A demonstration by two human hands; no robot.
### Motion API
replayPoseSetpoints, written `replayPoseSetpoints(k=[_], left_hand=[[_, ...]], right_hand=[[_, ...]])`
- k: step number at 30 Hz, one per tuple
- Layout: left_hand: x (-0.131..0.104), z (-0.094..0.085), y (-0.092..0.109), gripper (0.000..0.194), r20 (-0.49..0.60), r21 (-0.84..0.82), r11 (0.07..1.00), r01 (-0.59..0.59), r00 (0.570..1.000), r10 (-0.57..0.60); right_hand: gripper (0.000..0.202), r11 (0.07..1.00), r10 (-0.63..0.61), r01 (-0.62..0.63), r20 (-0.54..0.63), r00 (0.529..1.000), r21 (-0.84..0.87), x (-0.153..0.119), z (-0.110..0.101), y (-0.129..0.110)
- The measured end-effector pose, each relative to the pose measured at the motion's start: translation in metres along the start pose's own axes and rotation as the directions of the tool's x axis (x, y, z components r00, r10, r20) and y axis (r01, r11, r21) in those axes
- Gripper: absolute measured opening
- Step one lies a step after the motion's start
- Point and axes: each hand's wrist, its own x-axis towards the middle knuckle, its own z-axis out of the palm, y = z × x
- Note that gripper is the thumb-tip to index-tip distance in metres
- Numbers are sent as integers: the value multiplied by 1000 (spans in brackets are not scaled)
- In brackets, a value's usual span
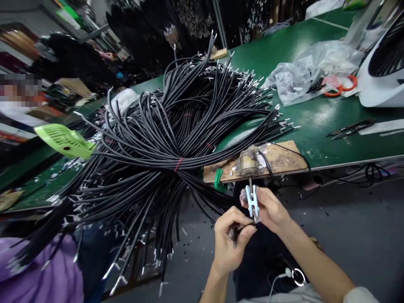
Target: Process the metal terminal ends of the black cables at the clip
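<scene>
Head view, looking down past the bench edge. Your right hand [268, 208] is closed around a small light-blue clip tool [252, 201], which stands nearly upright, its long axis running from your palm up toward the bench. Your left hand [229, 242], just below and beside the right, pinches the end of a single black wire [244, 228] between thumb and fingers; the short visible length lies roughly level and points across at the base of the tool, where it appears to meet it. The contact itself is too small to make out.

Directly above your right hand, a worn wooden board [284, 158] overhangs the edge of the green table [315, 118] and carries a small grimy fixture [249, 162], with a green clamp [218, 180] at its near corner.

Up and to the left of both hands spreads a large bundle of black wires [164, 139], tied at its middle with red bands and fanning outward, most ends showing metal terminals. Judging by this, only one wire is in hand and a great many remain in the bundle; how many are already worked cannot be told.

Farther right of your hands lie black snips [350, 128], a crumpled plastic bag [312, 69] and orange-handled scissors [339, 86]. Far left sits a green fan [63, 141].
</scene>
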Motion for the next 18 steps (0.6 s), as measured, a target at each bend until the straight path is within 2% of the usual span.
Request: replayPoseSetpoints(k=[3,6,10,13,15,16,18], left_hand=[[2,2,2,14,14,11,999,46,999,-47],[-1,1,4,13,29,1,997,75,997,-75],[-6,-3,4,10,33,12,999,43,998,-44],[-5,-6,-1,9,55,25,1000,-8,998,7],[-1,-8,-6,11,136,27,999,-26,991,22],[2,-8,-9,14,187,52,998,-22,982,12],[4,-9,-14,20,277,176,984,-4,960,-46]], right_hand=[[38,997,37,-41,61,997,61,0,-2,0],[41,995,61,-66,72,996,74,-2,-10,3],[40,1000,17,-17,10,1000,19,-11,-34,9],[29,987,-55,42,-80,995,-152,-25,-54,5],[21,920,-166,105,-133,977,-378,-35,-59,-4],[18,848,-228,146,-103,968,-509,-41,-57,-9],[17,630,-294,253,77,953,-734,-54,-45,-15]])
